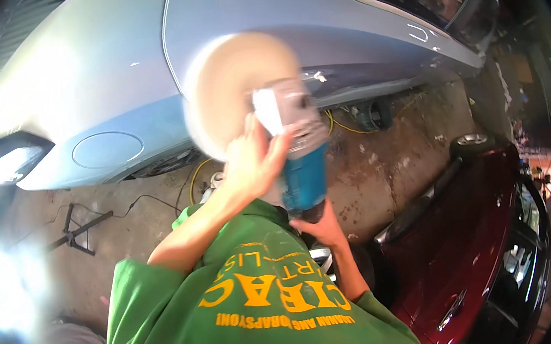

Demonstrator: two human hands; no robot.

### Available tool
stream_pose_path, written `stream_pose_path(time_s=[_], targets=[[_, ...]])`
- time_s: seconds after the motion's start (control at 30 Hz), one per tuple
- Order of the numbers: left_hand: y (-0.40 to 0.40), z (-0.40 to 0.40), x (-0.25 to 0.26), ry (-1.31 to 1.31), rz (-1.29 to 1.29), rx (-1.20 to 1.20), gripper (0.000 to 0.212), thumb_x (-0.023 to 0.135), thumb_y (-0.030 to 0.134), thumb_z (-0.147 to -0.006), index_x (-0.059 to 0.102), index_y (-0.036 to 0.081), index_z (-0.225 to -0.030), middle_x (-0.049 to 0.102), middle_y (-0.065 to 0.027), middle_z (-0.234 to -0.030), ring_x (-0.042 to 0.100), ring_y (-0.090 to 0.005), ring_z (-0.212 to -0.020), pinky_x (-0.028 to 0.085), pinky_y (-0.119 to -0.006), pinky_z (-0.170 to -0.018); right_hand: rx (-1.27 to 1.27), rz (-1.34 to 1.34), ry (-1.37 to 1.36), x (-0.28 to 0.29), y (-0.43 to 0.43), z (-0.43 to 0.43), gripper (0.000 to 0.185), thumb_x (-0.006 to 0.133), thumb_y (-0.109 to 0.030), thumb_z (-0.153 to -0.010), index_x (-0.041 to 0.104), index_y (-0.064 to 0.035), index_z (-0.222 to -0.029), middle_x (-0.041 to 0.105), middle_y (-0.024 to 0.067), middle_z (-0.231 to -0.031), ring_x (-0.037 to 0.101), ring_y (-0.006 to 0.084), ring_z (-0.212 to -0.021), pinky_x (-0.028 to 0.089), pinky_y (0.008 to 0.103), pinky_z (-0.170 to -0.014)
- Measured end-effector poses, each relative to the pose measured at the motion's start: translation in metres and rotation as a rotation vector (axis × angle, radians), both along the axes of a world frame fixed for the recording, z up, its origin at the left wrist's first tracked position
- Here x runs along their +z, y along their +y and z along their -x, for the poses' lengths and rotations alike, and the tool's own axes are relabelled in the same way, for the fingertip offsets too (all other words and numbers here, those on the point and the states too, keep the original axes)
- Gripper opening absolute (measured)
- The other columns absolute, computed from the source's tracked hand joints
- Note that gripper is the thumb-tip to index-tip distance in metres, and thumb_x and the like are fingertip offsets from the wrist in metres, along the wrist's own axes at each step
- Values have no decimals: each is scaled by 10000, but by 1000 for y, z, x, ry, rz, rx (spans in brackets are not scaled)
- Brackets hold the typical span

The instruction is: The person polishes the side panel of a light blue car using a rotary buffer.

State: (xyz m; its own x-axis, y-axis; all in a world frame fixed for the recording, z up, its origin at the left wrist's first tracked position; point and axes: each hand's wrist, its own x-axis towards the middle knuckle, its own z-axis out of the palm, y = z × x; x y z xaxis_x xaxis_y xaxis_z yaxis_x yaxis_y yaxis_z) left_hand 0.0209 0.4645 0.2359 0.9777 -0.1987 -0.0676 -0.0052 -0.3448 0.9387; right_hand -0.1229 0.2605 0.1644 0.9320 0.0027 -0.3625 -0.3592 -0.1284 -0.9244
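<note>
A rotary car polisher (pixel 305 174) with a teal body and a grey metal head is in both hands. My left hand (pixel 257 161) grips its head beside the pad. At the rear end of the body, my right hand (pixel 318 223) is closed round the dark handle. The round cream polishing pad (pixel 231 86) is blurred. It overlaps the silver-blue car's side (pixel 249 13) near a curved panel seam; whether it touches the paint cannot be told.
A round fuel flap (pixel 107 149) and a tail light (pixel 15 164) mark the silver-blue car's left end. A dark red car (pixel 454 244) stands at lower right. On the concrete floor (pixel 367 182) are a yellow cable (pixel 197 177) and a black stand (pixel 73 236). Bright light glares at left.
</note>
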Motion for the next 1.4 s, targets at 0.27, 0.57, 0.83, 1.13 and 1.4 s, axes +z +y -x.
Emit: stream_pose_path(time_s=[0.27, 0.57, 0.83, 1.13, 1.4], targets=[[119, 86, -59, -23, 683, 1091, 497, 411, 329, -1039, 442, -13, -1398, 502, -172, -1378, 501, -285, -1270, 406, -429, -1070, 562, 171, -104, 51, 76, -73, 988, 847, -184, -653, 284, -171, -1465, 640, 204, -1168, 639, 425, -1044, 502, 461, -914], [-8, 43, -41, 220, 229, 733, 513, 452, 320, -1033, 431, -60, -1378, 484, -172, -1359, 451, -245, -1266, 354, -384, -1074, 427, 13, -60, 14, -58, -83, 948, 799, -45, -615, 342, -26, -1444, 488, 106, -1396, 472, 225, -1302, 376, 371, -1092], [-259, -107, -32, -29, 13, -321, 690, 508, 517, -947, 389, -129, -1158, 645, -341, -824, 648, -512, -767, 513, -558, -682, -236, -70, -32, -56, -220, -68, 761, 821, -52, -653, 463, -36, -1324, 593, 58, -1132, 575, 178, -1026, 467, 341, -924], [-336, -130, -29, 28, -72, -388, 670, 530, 544, -934, 438, -83, -1151, 650, -329, -827, 645, -516, -811, 509, -552, -727, -383, -157, 26, -73, -258, -72, 609, 823, -44, -667, 541, -59, -1207, 589, 6, -1010, 549, 116, -898, 462, 302, -811], [-118, -32, 5, 9, 79, 2, 574, 542, 338, -977, 348, -56, -1346, 604, -285, -1162, 624, -408, -1045, 475, -486, -917, 109, 48, -62, -21, -147, -59, 1032, 869, -116, -616, 294, 3, -1466, 456, 138, -1415, 422, 232, -1328, 316, 358, -1123]])
